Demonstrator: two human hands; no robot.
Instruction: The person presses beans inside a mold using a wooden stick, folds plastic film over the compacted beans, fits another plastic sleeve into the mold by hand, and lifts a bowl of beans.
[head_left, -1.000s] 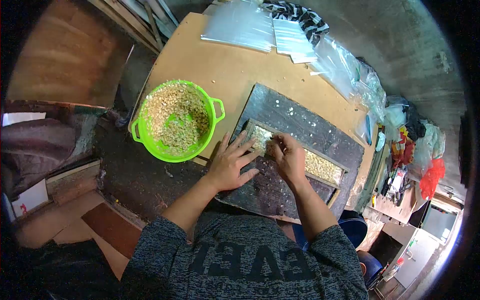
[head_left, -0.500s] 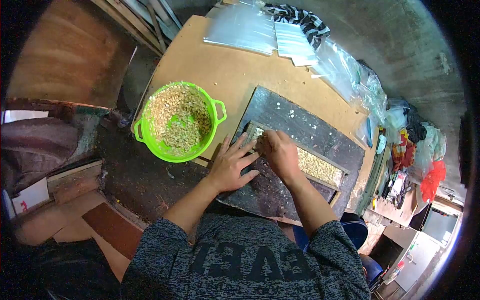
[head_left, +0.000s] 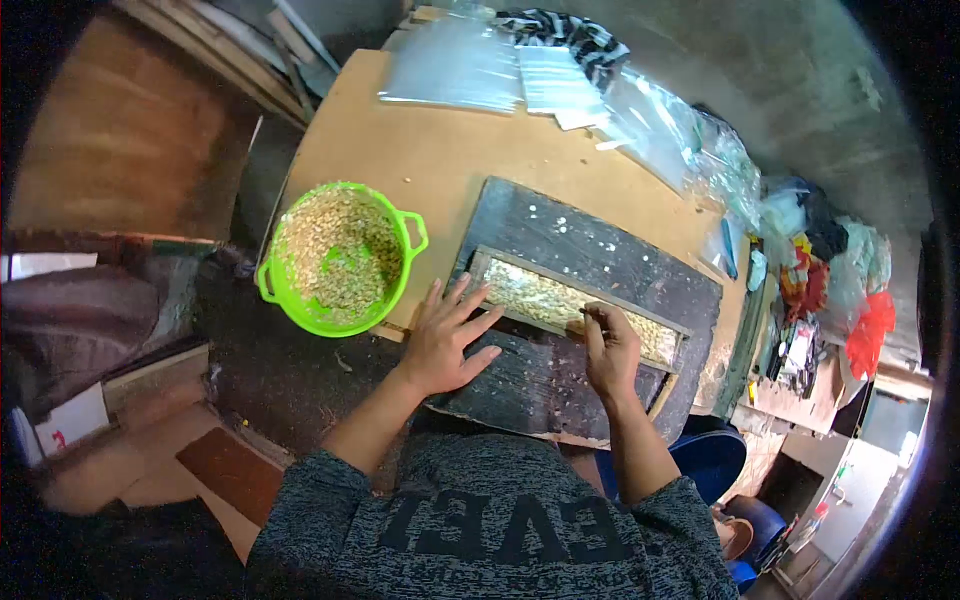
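A narrow wooden frame (head_left: 540,322) lies on a dark board (head_left: 560,215), filled with pale, flat grains (head_left: 530,290). My left hand (head_left: 442,342) is open with fingers spread, its fingertips touching the frame's left end. Over the right half of the frame is my right hand (head_left: 612,355), closed with its fingertips pinched together just above the grains. A small dark bit shows at those fingertips, too little to name. To the left stands a bright green two-handled colander-like basin (head_left: 412,250) holding loose grains (head_left: 335,240).
The board rests on a tan table (head_left: 440,150) with some scattered grains. Clear plastic sheets (head_left: 455,70) and crumpled plastic bags (head_left: 730,165) line the far edge. A red bag (head_left: 868,335) hangs at the right, and a blue barrel (head_left: 712,465) stands below the table's right side.
My right hand has moved from the frame's left end rightward along it, uncovering the grains there. My left hand stays at the left end. The whole view has shifted slightly.
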